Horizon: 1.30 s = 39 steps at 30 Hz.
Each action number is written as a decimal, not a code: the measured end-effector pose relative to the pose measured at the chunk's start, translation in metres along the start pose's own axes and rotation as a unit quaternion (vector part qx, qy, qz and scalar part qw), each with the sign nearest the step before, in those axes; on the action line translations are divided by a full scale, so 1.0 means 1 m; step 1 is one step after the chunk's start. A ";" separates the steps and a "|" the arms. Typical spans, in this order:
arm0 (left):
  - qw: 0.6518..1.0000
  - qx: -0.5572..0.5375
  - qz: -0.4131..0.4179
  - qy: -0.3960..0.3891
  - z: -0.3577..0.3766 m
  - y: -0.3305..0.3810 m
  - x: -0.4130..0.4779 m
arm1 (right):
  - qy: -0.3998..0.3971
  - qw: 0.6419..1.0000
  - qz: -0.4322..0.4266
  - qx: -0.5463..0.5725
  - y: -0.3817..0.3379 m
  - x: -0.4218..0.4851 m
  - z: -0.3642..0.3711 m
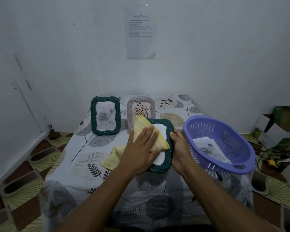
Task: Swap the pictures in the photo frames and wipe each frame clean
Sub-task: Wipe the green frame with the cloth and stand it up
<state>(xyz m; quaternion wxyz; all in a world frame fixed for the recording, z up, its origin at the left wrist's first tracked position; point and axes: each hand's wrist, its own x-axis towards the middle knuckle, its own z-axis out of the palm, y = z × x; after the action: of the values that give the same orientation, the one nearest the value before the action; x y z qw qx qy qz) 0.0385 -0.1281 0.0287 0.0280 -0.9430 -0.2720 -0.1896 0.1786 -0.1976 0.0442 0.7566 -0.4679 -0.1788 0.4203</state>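
Observation:
A dark green photo frame (168, 149) is held tilted over the middle of the table. My right hand (180, 149) grips its right edge. My left hand (141, 150) presses a yellow cloth (145, 131) flat against the frame's white front, fingers straight; the cloth's tail (110, 159) hangs down to the table. Behind stand a second dark green frame (105, 115) with a rose picture and a beige frame (141, 108) with a leaf drawing, partly hidden by the cloth.
A purple plastic basket (224, 161) holding printed pictures (208, 148) sits at the table's right edge. The table has a leaf-patterned cover (84, 148). Boxes (274, 129) and cables (271, 160) lie on the floor at right. A paper sheet (141, 34) hangs on the wall.

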 end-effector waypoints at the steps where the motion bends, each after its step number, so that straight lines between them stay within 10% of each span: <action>1: 1.000 -0.006 0.012 -0.004 0.000 0.002 -0.005 | 0.003 1.000 -0.005 -0.006 -0.003 0.002 -0.001; 9: 1.000 0.000 -0.012 -0.011 0.000 -0.013 -0.014 | 0.001 1.000 0.015 0.012 0.009 -0.007 -0.002; 15: 0.985 0.014 0.161 -0.058 0.004 -0.010 -0.038 | 0.020 0.999 -0.008 -0.040 -0.008 0.005 -0.011; 21: 0.997 -0.006 0.052 -0.049 0.004 -0.009 -0.018 | 0.006 0.999 0.028 -0.046 0.006 -0.005 -0.012; 26: 0.983 -0.008 0.168 -0.077 0.010 -0.001 -0.034 | 0.033 0.997 0.006 -0.072 -0.010 0.006 -0.021; 33: 0.999 -0.021 0.009 -0.029 0.010 -0.013 -0.028 | 0.023 0.997 0.010 -0.066 0.000 -0.003 -0.014; 39: 0.987 -0.070 0.136 -0.041 0.013 -0.012 -0.053 | 0.054 0.996 -0.003 -0.065 -0.012 0.009 -0.017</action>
<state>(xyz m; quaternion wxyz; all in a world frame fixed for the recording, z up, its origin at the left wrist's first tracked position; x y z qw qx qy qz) -0.0044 -0.1428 -0.0036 -0.0239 -0.9779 -0.1277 -0.1640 0.2009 -0.2023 0.0452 0.7347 -0.5374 -0.1655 0.3795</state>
